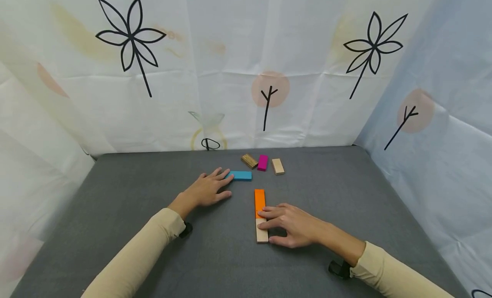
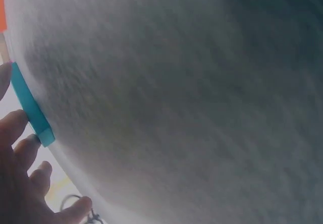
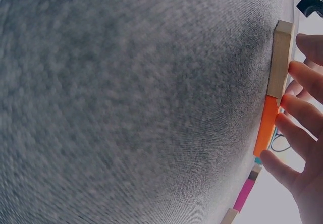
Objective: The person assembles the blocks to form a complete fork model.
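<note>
My left hand (image 1: 209, 188) reaches forward with its fingers spread, fingertips at the left end of a flat blue block (image 1: 242, 176). In the left wrist view the same blue block (image 2: 31, 105) lies along those fingertips. An orange block (image 1: 259, 200) and a pale wooden block (image 1: 262, 232) lie end to end in one line, pointing away from me. Over them my right hand (image 1: 291, 226) rests its extended fingers where the two meet, its thumb at the pale block's right side. In the right wrist view the fingers lie along the orange block (image 3: 266, 127) and the pale block (image 3: 280, 62).
Behind the blue block lie a brown wood-grained block (image 1: 249, 161), a magenta block (image 1: 263, 162) and another pale wooden block (image 1: 278, 166). Grey cloth (image 1: 323, 182) covers the table. White patterned curtains (image 1: 230, 54) stand along its back and sides.
</note>
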Motion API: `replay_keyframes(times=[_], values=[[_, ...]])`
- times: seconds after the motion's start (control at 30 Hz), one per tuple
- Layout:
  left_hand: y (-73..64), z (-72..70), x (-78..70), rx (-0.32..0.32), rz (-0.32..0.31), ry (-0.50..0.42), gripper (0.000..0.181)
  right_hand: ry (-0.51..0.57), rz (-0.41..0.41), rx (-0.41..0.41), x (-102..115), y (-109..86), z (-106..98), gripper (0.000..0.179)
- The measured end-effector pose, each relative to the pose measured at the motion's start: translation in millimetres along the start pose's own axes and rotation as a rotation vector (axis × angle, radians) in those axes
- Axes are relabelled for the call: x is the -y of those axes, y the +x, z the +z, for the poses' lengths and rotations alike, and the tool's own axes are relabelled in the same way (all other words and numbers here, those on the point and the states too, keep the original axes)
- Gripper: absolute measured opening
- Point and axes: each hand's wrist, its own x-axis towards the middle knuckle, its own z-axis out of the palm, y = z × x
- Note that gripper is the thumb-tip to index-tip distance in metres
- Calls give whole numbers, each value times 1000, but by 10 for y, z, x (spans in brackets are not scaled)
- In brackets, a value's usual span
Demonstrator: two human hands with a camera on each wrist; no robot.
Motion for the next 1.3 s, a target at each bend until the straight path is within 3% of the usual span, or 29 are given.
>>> replay_keyframes(times=[0.23,0.43,0.6,0.73,0.83,1.3], values=[[80,21,-135,29,0,-50,66,0,7,3,3,-8,-3,42],[99,-4,-100,0,-13,-110,65,7,14,15,10,6,-7,42],[92,-35,-45,-21,5,-108,64,6,24,27,7,6,-8,42],[112,-32,-54,23,15,-90,65,11,25,30,6,2,-8,42],[127,-21,-83,53,10,-74,67,9,20,25,2,1,0,42],[165,21,-280,53,69,-45,67,16,21,25,2,-4,-2,43]])
